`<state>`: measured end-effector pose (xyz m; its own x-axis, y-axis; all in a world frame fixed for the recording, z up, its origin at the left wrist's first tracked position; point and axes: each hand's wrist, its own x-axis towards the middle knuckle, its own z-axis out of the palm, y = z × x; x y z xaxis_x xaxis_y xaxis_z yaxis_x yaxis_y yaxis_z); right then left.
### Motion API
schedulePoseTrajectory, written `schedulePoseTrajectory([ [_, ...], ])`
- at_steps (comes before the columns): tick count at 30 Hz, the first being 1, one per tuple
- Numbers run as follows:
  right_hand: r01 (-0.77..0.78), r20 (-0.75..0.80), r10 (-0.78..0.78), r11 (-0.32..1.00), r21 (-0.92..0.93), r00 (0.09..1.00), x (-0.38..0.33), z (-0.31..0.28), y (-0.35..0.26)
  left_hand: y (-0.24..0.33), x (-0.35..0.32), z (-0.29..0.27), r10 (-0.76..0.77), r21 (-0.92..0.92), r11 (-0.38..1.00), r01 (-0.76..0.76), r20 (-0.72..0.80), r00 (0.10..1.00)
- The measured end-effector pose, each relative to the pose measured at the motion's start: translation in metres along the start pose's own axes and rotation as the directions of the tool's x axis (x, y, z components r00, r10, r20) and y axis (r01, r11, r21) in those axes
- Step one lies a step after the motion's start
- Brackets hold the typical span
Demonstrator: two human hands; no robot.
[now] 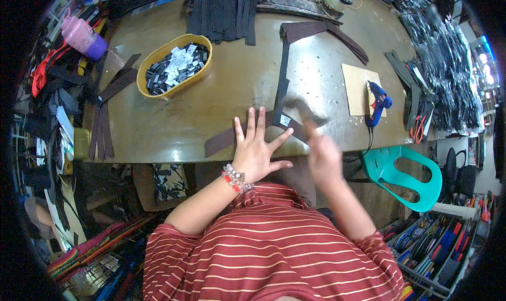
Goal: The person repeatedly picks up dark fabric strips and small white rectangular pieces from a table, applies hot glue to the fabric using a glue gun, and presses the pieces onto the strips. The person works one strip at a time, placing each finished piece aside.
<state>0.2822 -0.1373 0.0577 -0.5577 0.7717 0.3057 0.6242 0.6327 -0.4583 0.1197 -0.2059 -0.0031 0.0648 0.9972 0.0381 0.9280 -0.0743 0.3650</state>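
Observation:
My left hand (255, 143) lies flat with its fingers spread over a dark brown strap (219, 142) at the table's near edge. My index fingertip is close to a small white label (285, 120) on the strap. A black strap (282, 80) runs from there away to a folded bundle of brown straps (304, 31). In my right hand (324, 156), smeared by motion, is the handle of a hammer (317, 116). Its blurred head hangs just right of the label; whether it touches the strap I cannot tell.
A yellow tub (211, 64) of black pieces with white labels stands left of centre. To the right, a blue glue gun (377, 103) rests by a wooden board (352, 90), near orange-handled scissors (418, 128). A green stool (429, 169) stands at the near right. Brown straps (103, 127) hang over the left edge.

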Motion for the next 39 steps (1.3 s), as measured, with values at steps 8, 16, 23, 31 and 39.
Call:
schedulePoseTrajectory([
  [8, -0.119, 0.084, 0.104, 0.975, 0.189, 0.991, -0.024, 0.015, 0.002, -0.001, -0.002, 0.009, 0.014, -0.003, 1.000, -0.015, -0.131, 0.991],
  [16, -0.308, 0.026, 0.315, 0.905, 0.293, 0.949, 0.042, 0.008, 0.069, 0.013, -0.012, 0.015, 0.238, 0.047, 0.971, -0.234, -0.198, 0.951],
  [23, -0.335, -0.335, 0.219, 0.877, -0.343, 0.916, 0.054, 0.033, 0.143, -0.083, -0.005, -0.086, -0.348, -0.545, 0.834, -0.086, -0.641, 0.684],
  [31, -0.226, -0.320, 0.087, 0.874, -0.430, 0.944, 0.050, 0.033, 0.150, -0.290, -0.081, -0.144, -0.917, -0.595, 0.263, -0.760, -0.398, -0.006],
  [39, -0.307, -0.294, 0.191, 0.853, -0.423, 0.936, 0.047, 0.035, 0.155, -0.314, -0.164, -0.183, -0.717, -0.711, 0.691, -0.133, -0.697, -0.001],
])
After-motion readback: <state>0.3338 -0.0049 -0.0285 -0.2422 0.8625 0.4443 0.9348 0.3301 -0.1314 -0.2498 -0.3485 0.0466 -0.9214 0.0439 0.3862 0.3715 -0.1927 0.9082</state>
